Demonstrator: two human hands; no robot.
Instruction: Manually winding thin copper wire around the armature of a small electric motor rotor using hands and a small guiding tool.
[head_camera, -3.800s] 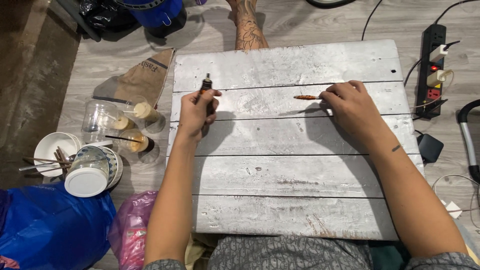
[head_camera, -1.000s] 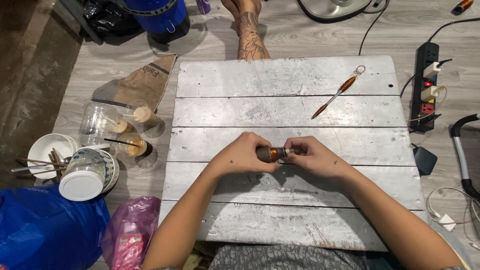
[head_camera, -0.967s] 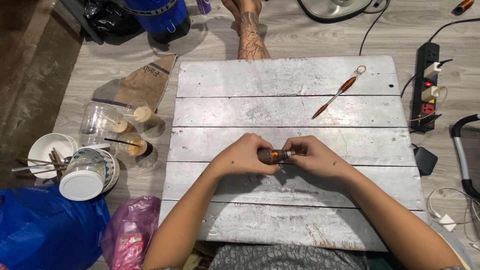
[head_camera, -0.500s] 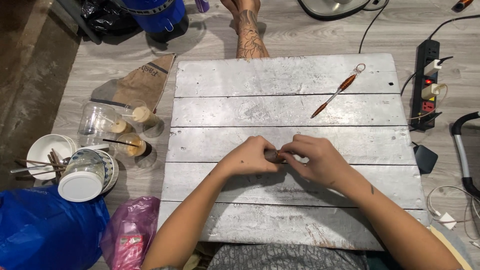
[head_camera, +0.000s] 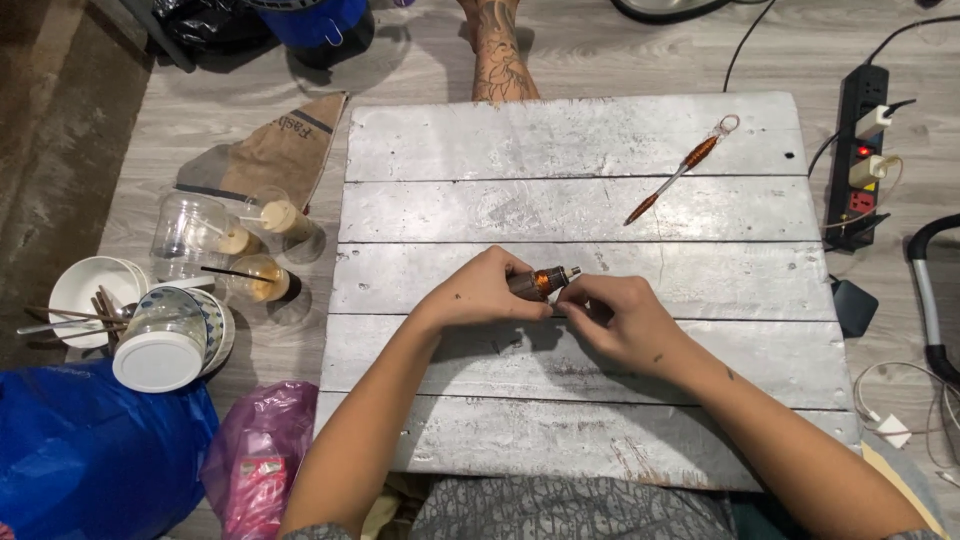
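Head view, looking down on a whitewashed plank board (head_camera: 590, 420) laid on a grey wood floor. Left of the board stands a group of containers: a clear glass jar (head_camera: 190, 232) lying tilted; two small clear cups (head_camera: 262, 280) holding a pale brown liquid, one with a dark stick across its rim; a white bowl (head_camera: 85, 290) holding several thin sticks; and a patterned bowl (head_camera: 205, 325) with an upturned jar with a white lid (head_camera: 158, 352) resting in it. A blue plastic bag (head_camera: 90, 460) and a pink plastic bag (head_camera: 255, 465) lie nearer the viewer.

At the board's centre, the left hand (head_camera: 480, 295) is curled closed around a small dark cylindrical tool with an orange band (head_camera: 540, 281), its metal tip pointing right. The right hand (head_camera: 615, 318) rests just beside it, fingers bent inward and pinched at the tool's tip end; both forearms lie angled across the board. A thin copper-wrapped stick with a ring end (head_camera: 680, 172) lies apart, near the far right corner. A black power strip (head_camera: 860, 150) sits right of the board.
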